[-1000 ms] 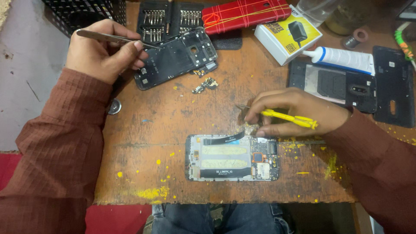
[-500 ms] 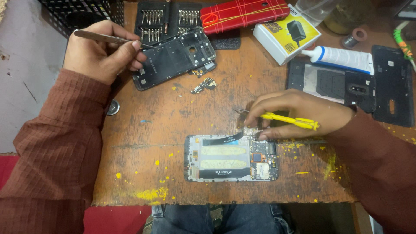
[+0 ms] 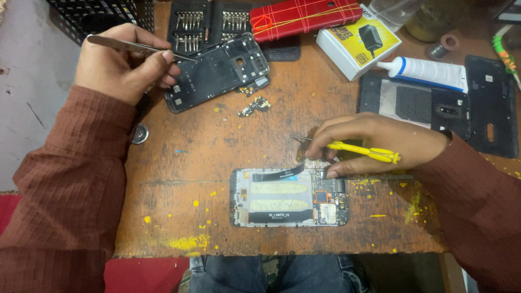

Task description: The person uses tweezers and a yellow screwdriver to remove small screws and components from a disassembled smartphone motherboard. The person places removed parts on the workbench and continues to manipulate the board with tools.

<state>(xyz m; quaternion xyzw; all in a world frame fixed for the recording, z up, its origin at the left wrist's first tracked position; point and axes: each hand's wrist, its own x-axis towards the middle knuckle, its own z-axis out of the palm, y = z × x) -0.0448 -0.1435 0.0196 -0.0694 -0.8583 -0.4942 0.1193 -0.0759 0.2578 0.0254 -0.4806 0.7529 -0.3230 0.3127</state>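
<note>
The right hand [image 3: 374, 144], gripping a yellow screwdriver [image 3: 363, 150], touches the opened phone [image 3: 287, 196] at its top-right edge; the left hand [image 3: 122, 65] pinches tweezers [image 3: 135, 47] far up-left of the phone.

I see worn wooden tabletop [image 3: 217, 152], scratched, brown, flecked with yellow paint, thickest near front edge. Grey floor [image 3: 32, 92] to left, scuffed, cracked. Red mat [image 3: 11, 222] at lower left, running under tabletop's front edge. Black crate [image 3: 103, 13] at far left corner. Light even, soft, no hard shadows. Walls, windows out of view.
</note>
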